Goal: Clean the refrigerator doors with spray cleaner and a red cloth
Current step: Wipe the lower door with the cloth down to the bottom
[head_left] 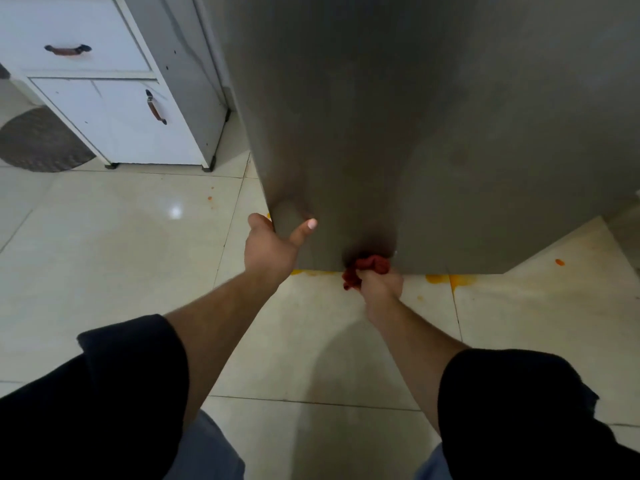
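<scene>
Red cloth (372, 264) at the bottom edge of the refrigerator door (415, 133).
Bunched in the gripping right hand (381, 282), it presses on the door's lowest strip. The left hand (272, 245) clasps the door's side edge, thumb on the front. This looks like the wiping step (no spray bottle in view). Next, probably a sideways pass above the orange splashes (446, 279) on the floor (138, 237).

There is only one view, from a wide-angle camera worn on the person's head. It looks forward and steeply down toward the floor (104, 254). The lower part of the grey refrigerator door (415, 133) is very near and fills the upper right. A white cabinet (138, 126) stands at the upper left.
</scene>
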